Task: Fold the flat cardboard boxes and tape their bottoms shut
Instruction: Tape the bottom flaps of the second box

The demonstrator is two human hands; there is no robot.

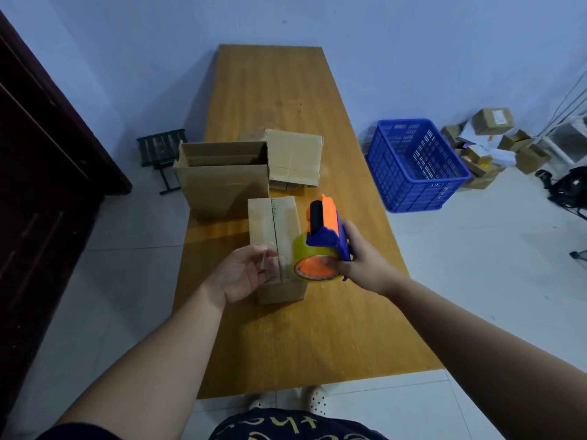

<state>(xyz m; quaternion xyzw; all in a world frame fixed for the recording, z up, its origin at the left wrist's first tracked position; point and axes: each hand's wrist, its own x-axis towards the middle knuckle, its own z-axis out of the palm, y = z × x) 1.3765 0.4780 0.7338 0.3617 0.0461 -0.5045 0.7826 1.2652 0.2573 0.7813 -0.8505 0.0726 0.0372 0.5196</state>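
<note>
A small folded cardboard box (273,223) lies on the wooden table (286,338) with its flap seam facing up. My left hand (244,274) hovers at the box's near end, fingers loosely curved, seemingly pinching a strip of clear tape. My right hand (362,258) grips a blue and orange tape dispenser (324,230) with a yellowish tape roll, held just right of the box. A larger opened box (222,182) stands behind on the left. Flat cardboard boxes (295,157) lie stacked behind on the right.
A blue plastic crate (416,166) stands on the floor right of the table. Several small boxes (492,141) are piled beyond it by the wall. A dark cabinet (38,173) fills the left side, with a small black rack (162,154) beside it.
</note>
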